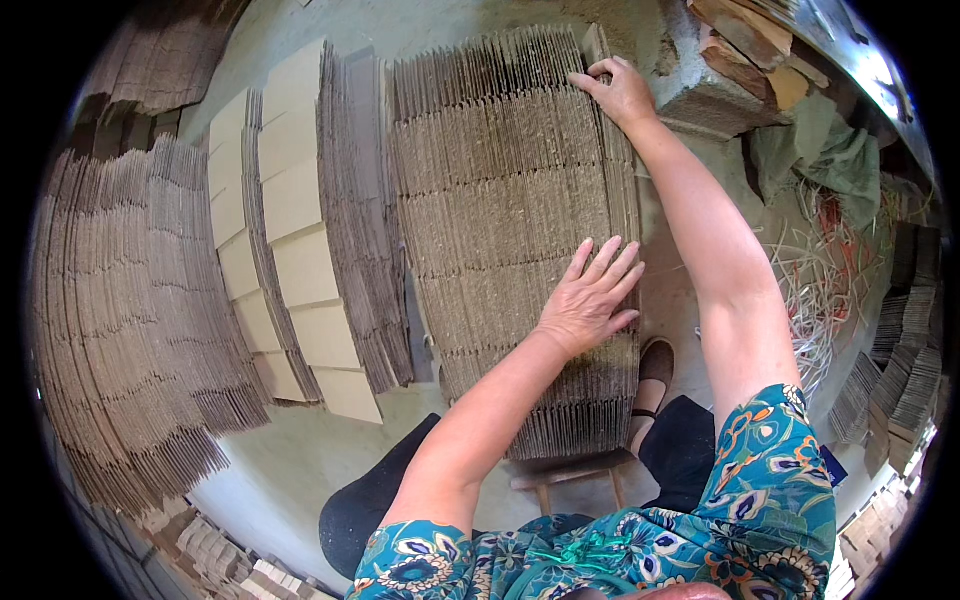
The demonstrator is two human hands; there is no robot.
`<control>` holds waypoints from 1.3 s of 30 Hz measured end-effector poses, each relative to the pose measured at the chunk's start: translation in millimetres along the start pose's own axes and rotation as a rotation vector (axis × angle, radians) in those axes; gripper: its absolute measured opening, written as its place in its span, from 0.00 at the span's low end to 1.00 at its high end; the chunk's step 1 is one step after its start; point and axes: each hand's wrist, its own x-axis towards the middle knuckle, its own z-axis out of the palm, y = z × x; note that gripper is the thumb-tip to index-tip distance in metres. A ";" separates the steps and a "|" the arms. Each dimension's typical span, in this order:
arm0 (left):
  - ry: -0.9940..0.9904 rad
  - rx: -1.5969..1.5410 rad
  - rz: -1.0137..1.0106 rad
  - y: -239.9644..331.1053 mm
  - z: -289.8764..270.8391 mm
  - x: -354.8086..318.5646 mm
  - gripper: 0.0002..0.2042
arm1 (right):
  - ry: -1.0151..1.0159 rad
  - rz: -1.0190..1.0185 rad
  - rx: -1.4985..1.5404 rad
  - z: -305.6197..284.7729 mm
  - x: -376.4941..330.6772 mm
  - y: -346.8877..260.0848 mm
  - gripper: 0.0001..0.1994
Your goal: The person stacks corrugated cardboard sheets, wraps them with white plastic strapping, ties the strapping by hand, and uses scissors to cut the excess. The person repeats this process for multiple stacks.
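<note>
A long row of thin brown cardboard pieces, packed on edge, stretches away in front of me. My left hand lies on its top near the right side, with the fingers spread. At the far right corner my right hand bends its fingers over the end of the outermost cardboard strips. Its thumb and forefinger are at the upper edge of these strips. A narrow gap shows between the strips and the rest of the row.
Left of the row stand stacks with pale tan faces and a broad brown cardboard bundle. A small wooden stool is at the near end. To the right lie tangled strapping bands, a green cloth and a block with cardboard scraps.
</note>
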 end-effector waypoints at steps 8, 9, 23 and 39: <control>0.014 -0.010 -0.017 -2.2 2.7 -6.7 0.32 | -0.080 0.107 0.107 9.3 -1.1 -1.2 0.14; 0.020 -0.015 -0.007 -1.0 2.7 -4.2 0.32 | -0.037 0.029 0.073 9.1 2.1 4.4 0.13; 0.066 -0.026 0.015 -1.4 7.0 -0.3 0.32 | -0.003 0.030 0.050 13.6 2.0 -7.7 0.12; 0.083 -0.053 0.015 -3.6 6.9 -2.2 0.31 | -0.022 0.043 0.005 20.3 -4.6 -28.4 0.15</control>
